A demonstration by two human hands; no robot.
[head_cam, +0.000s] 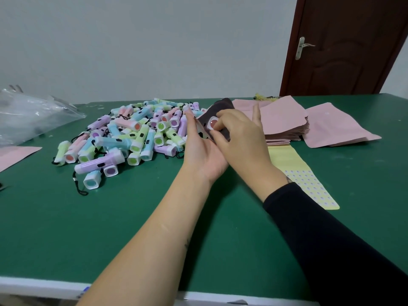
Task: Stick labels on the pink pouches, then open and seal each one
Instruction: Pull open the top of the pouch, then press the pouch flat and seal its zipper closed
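My left hand (198, 151) holds an opened pouch (220, 108) above the green table (110, 228); the pouch's dark inside faces me. The left fingers lie along the pouch's left side and the thumb is hidden. My right hand (240, 140) pinches a small flashlight (213, 124) with a red lens at the pouch's mouth. A stack of flat pink pouches (282, 122) lies just behind the right hand. A yellow label sheet (295, 168) lies on the table, partly under my right forearm.
A heap of pastel flashlights (132, 133) with black cords fills the table left of my hands. A clear plastic bag (28, 115) and one pink pouch (13, 153) lie far left. More loose pouches (335, 129) lie at right, before a brown door (344, 45).
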